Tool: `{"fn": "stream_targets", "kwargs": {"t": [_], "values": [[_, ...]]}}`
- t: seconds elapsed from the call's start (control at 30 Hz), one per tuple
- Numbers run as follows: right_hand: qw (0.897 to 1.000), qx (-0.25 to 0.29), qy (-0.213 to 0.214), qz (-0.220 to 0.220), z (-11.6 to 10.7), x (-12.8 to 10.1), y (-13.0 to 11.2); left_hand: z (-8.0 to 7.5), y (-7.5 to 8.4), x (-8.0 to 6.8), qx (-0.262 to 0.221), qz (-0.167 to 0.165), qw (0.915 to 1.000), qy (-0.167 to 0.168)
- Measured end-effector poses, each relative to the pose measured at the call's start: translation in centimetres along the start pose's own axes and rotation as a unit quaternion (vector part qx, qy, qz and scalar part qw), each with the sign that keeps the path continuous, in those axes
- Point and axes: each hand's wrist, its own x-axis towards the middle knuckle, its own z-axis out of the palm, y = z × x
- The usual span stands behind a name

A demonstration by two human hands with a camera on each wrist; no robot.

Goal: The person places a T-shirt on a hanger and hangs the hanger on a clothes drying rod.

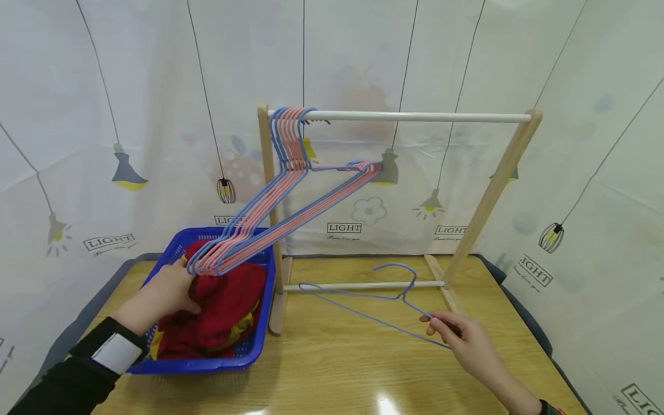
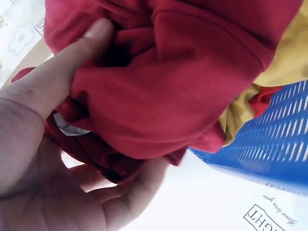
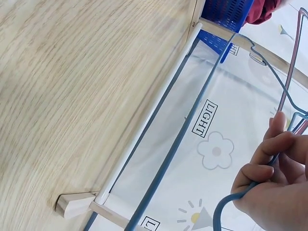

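At the left of the head view, my left hand [image 1: 168,291] reaches into a blue basket [image 1: 207,364] of clothes. It grips a dark red garment [image 1: 223,311]. The left wrist view shows the thumb over the red cloth and the fingers curled beneath it. A pale label peeks out from the folds. My right hand [image 1: 469,346] pinches one side of a blue hanger [image 1: 394,264] near its end. The hanger is held above the table, its hook upward and no cloth on it. Yellow cloth [image 2: 288,53] shows beside the red garment.
A rack with wooden posts [image 1: 487,196] and a white top rail [image 1: 425,117] stands on the wooden table [image 1: 332,369]. Several pink and blue hangers [image 1: 259,207] hang bunched at the rail's left end, overlapping the basket in the head view. Behind is a printed white curtain [image 1: 342,57].
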Motion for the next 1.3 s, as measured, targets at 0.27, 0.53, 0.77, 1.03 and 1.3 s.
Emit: {"fn": "stream_targets", "kwargs": {"t": [0.27,0.53,0.77,1.03,1.3], "values": [[1.000,-0.002,0.018,-0.012,-0.1,0.0,0.2,0.6,0.6,-0.8,0.018,0.043,0.9956,0.081],[1.000,-0.022,0.022,0.003,-0.1,0.0,0.5,-0.3,2.5,-3.1,0.046,0.041,0.9851,0.161],[1.000,-0.016,0.023,0.005,-0.4,0.0,0.5,-2.7,5.2,-7.4,0.053,0.039,0.9771,0.202],[0.999,-0.012,0.039,-0.007,-0.6,0.0,0.4,-6.3,8.4,-10.9,0.046,0.012,0.9863,0.158],[0.998,-0.042,0.051,0.002,-1.3,-0.4,0.2,-7.5,11.5,-12.2,-0.039,0.110,0.9595,0.256]]}}
